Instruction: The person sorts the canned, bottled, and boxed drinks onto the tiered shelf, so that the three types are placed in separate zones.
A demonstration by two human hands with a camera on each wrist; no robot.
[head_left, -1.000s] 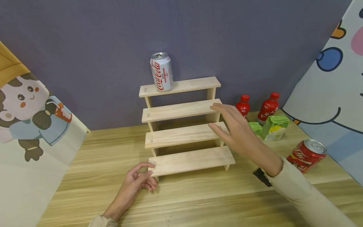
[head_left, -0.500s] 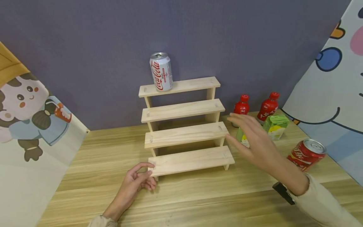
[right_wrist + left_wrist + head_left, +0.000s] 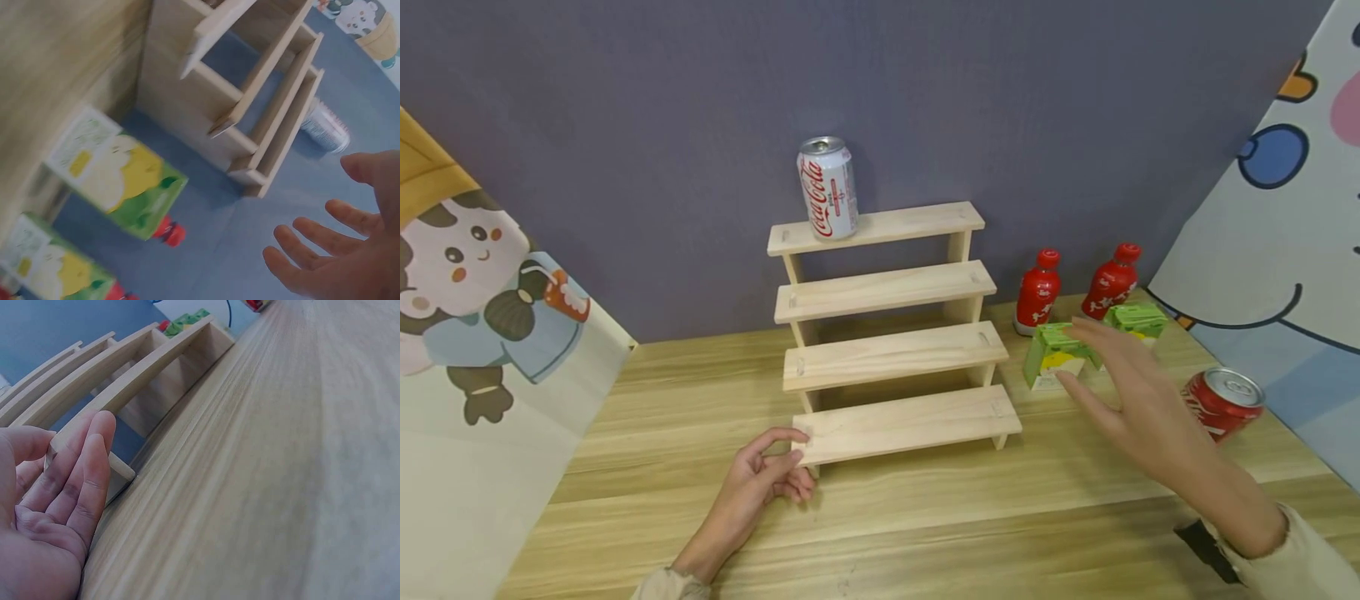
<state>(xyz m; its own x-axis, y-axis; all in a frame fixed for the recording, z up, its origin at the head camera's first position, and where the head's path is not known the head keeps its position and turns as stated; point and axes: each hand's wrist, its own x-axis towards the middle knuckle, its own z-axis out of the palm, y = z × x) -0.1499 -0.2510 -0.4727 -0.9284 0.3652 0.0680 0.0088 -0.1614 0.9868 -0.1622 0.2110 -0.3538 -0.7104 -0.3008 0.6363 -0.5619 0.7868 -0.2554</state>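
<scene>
A four-tier wooden display stand (image 3: 902,425) stands on the table, with a white Coca-Cola can (image 3: 830,196) upright at the left of its top tier. My left hand (image 3: 763,471) pinches the left end of the lowest board between thumb and fingers, and the left wrist view shows that board end (image 3: 119,394) in its grip. Over the table right of the stand, my right hand (image 3: 1138,408) hovers with fingers spread and holds nothing. Nearest to it is a green drink carton (image 3: 1052,362). A second green carton (image 3: 1137,319) is partly covered by the fingers.
Two red bottles (image 3: 1037,296) stand behind the cartons by the dark back wall (image 3: 700,167). A red Coca-Cola can (image 3: 1222,407) sits at the right, partly behind my right hand. Cartoon-printed panels flank the wood-grain table (image 3: 925,533) on both sides.
My right hand has moved right and toward me, away from the stand's right end to the front of the green cartons. The left hand and the white can have stayed put.
</scene>
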